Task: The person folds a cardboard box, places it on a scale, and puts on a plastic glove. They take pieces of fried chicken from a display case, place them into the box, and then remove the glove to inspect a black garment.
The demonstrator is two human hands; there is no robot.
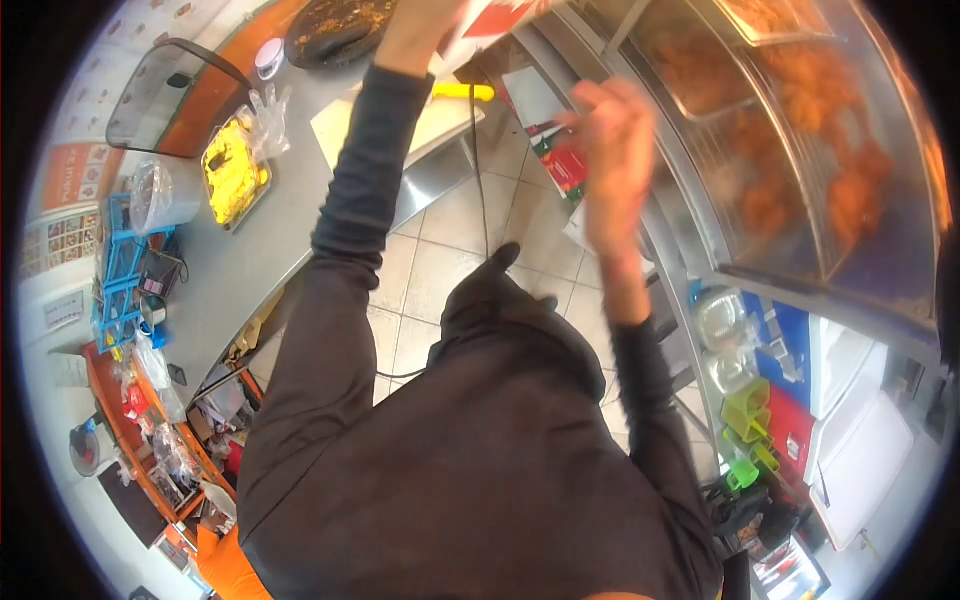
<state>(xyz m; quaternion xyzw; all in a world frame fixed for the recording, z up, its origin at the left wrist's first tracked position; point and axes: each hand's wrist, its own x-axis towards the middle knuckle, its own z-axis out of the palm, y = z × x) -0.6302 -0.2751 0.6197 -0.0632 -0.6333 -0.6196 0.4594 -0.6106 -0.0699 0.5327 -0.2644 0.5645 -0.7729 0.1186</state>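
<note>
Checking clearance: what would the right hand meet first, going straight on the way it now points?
Probably the display case's metal frame, ahead of the right hand; blur leaves depth unclear.

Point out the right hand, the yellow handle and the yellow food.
Right hand point(617, 165), head view: middle of the hand.
Yellow handle point(453, 90), head view: its left half.
Yellow food point(235, 181), head view: its middle.

Pale tiled floor point(410, 275); long metal counter point(300, 180).
</note>
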